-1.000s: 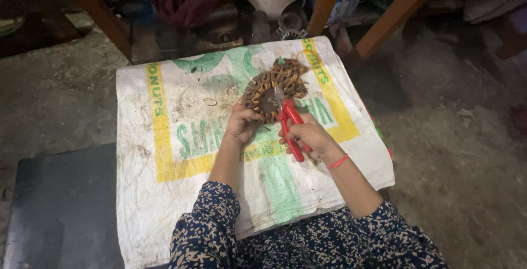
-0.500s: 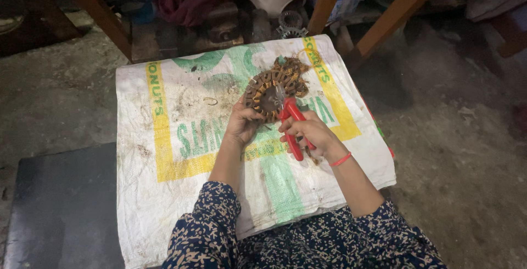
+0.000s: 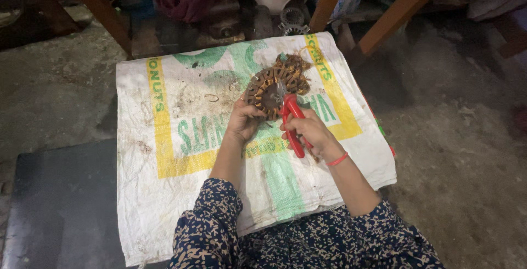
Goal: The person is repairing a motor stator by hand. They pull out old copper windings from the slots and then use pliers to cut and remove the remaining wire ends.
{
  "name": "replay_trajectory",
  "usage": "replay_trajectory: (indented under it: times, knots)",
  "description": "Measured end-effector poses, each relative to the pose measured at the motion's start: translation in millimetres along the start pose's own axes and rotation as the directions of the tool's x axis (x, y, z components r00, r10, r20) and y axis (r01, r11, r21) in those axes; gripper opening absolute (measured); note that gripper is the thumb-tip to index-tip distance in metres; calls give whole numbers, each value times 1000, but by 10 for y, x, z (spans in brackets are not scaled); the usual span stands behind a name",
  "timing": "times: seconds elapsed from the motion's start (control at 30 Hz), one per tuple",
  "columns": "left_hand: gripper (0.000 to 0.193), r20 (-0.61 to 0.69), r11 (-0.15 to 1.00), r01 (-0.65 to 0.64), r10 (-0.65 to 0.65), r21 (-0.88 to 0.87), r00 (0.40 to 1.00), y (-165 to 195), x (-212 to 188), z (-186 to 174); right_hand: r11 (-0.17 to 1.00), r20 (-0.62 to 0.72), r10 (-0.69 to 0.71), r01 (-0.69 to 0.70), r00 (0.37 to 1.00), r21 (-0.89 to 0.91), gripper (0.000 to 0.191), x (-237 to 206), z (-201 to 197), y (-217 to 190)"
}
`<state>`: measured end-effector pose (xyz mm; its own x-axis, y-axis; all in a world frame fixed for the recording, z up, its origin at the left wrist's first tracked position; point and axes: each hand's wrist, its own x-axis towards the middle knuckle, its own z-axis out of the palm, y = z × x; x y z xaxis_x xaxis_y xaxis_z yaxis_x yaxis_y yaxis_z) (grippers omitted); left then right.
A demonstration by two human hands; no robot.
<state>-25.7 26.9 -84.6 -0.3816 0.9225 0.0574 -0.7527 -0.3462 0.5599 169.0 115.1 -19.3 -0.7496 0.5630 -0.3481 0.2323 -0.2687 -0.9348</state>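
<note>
The wound ring, a round brown core with coppery wire looped about its rim and a loose tangle of wire at its far edge, lies on the white woven sack, toward the sack's far right part. The left hand sits on the sack at the ring's near left side, its fingers curled closed against the ring's rim and gripping it. The right hand is just to the right of the ring's near edge, wrapped tight around the red handles of a pair of cutters, whose metal nose points into the ring's dark middle; whether the blades are apart or together is too small to tell. A red band circles the right wrist. Both forearms come out of dark flower-print sleeves at the sack's near edge. The sack, printed with yellow bands and green marks, is spread over a raised surface above a grey concrete floor. Beyond the sack's far edge stand slanted wooden legs. A dark flat panel lies to the left of the sack's near corner.
</note>
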Motion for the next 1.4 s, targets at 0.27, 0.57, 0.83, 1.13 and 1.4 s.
replay_trajectory:
  times: [0.27, 0.57, 0.83, 1.13, 1.4]
  knots:
    - [83, -27, 1000, 26, -26, -16, 999, 17, 0, 20, 998, 10, 51, -51, 999, -28, 38, -68, -31, -158]
    - [85, -18, 999, 8, -9, -45, 1000, 31, 21, 33, 986, 169, 158, -166, 973, 32, 25, 66, -163, -124]
    - [78, -50, 1000, 3, -4, -25, 999, 30, 41, -2, 961, 123, 268, -275, 955, 37, 40, 96, -93, -107]
    - [81, -14, 999, -1, 1, -43, 1000, 33, 34, -15, 926, 150, 373, -376, 916, -7, 47, 128, -158, -197]
    - [86, -104, 1000, 6, -6, -3, 995, 71, 5, 48, 854, 282, 521, -490, 806, -176, 44, 212, -464, -586]
